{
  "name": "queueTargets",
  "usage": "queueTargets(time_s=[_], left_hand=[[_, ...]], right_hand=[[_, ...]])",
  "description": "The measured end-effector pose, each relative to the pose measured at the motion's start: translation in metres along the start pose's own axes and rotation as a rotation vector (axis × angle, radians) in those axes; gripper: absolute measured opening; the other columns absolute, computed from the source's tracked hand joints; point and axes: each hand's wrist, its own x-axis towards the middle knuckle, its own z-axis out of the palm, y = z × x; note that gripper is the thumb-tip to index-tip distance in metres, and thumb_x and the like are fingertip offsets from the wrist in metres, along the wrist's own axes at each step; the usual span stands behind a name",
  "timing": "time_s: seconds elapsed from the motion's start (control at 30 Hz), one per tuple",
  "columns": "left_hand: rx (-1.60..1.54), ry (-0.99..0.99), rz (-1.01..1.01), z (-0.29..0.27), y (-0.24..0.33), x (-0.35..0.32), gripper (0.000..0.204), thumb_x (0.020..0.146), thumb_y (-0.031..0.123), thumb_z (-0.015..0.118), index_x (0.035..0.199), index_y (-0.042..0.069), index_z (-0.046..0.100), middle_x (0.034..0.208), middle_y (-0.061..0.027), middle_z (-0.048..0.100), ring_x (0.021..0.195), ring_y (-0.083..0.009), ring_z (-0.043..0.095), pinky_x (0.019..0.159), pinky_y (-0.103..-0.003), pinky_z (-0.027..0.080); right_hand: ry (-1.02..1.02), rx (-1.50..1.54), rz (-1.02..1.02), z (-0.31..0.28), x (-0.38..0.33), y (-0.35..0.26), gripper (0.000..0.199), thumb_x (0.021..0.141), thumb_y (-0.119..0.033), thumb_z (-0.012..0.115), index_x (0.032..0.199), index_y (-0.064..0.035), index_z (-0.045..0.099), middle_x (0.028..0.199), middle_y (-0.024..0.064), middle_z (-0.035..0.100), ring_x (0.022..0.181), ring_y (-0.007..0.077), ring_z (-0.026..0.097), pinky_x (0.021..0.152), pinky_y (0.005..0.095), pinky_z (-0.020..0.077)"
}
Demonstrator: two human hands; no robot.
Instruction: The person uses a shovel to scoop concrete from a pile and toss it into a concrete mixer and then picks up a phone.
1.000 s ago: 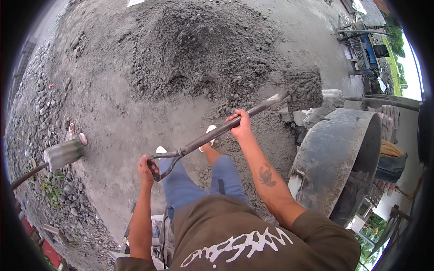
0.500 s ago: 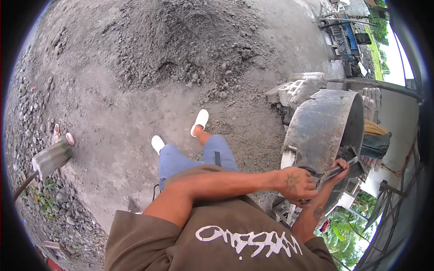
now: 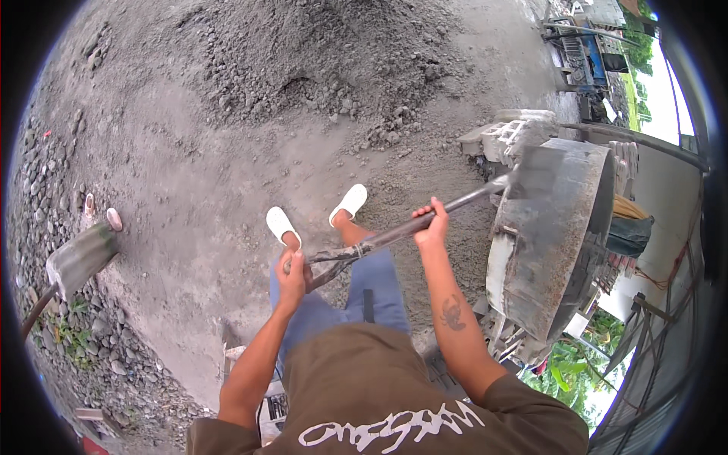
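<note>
Both hands hold a shovel [image 3: 394, 233] slantwise in front of my body. My left hand [image 3: 292, 279] is closed round its split grip end, above my thighs. Farther up, my right hand [image 3: 432, 222] wraps round the dark shaft. The shovel's blade [image 3: 535, 173], smeared by motion, is at the upper right, over the outer side of a large, rusty metal drum [image 3: 542, 250] that looks like a concrete mixer's. Whether the blade touches the drum, I cannot tell.
A big heap of grey sand and gravel [image 3: 318, 53] lies ahead of my feet. Pale concrete blocks [image 3: 516, 133] sit beside the drum. A second shovel-like tool [image 3: 83, 258] is at the left, near river stones [image 3: 98, 341]. Several bags [image 3: 629, 231] lie behind the drum.
The shovel has come out of the drum's mouth and swung to the left across my front. My left hand has moved from beside the drum to above my thighs.
</note>
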Motion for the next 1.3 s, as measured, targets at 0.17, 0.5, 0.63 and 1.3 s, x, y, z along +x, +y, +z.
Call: queueTargets(time_s=[0.17,0.5,0.63,1.3], left_hand=[[0.091,0.454,-0.152,-0.095,-0.019,-0.036,0.036,0.099,0.03,0.059,0.073,0.009,0.047,0.05,-0.0016,0.046,0.042,-0.01,0.045,0.041,-0.026,0.035],[0.205,0.959,-0.165,-0.21,-0.071,-0.056,0.035,0.1,0.034,0.058,0.078,0.009,0.049,0.054,0.0002,0.041,0.041,-0.0087,0.04,0.036,-0.024,0.036],[0.121,0.943,-0.25,-0.063,-0.102,0.063,0.038,0.1,0.036,0.057,0.075,0.01,0.044,0.055,-0.0002,0.041,0.042,-0.0097,0.04,0.039,-0.024,0.035],[-0.26,0.88,-0.265,0.231,-0.263,0.063,0.037,0.099,0.036,0.051,0.079,0.006,0.043,0.058,-0.0069,0.043,0.044,-0.0169,0.045,0.039,-0.031,0.041]], right_hand=[[-0.037,-0.267,0.492,0.014,0.075,0.242,0.017,0.084,-0.012,0.068,0.076,-0.0118,0.052,0.06,-0.0003,0.049,0.052,0.015,0.05,0.055,0.0355,0.0492],[0.016,-0.371,0.899,-0.022,0.056,0.496,0.01,0.083,-0.008,0.065,0.084,-0.0057,0.055,0.066,0.0075,0.053,0.053,0.0236,0.056,0.048,0.0465,0.0508],[0.044,-0.532,0.848,0.017,0.226,0.408,0.008,0.086,-0.004,0.057,0.078,-0.0048,0.053,0.056,0.0065,0.047,0.047,0.022,0.051,0.045,0.0461,0.0485],[-0.076,-0.734,0.422,-0.023,0.391,0.118,0.021,0.083,0.0,0.054,0.063,-0.0051,0.048,0.051,0.0088,0.047,0.042,0.0222,0.049,0.038,0.0384,0.041]])
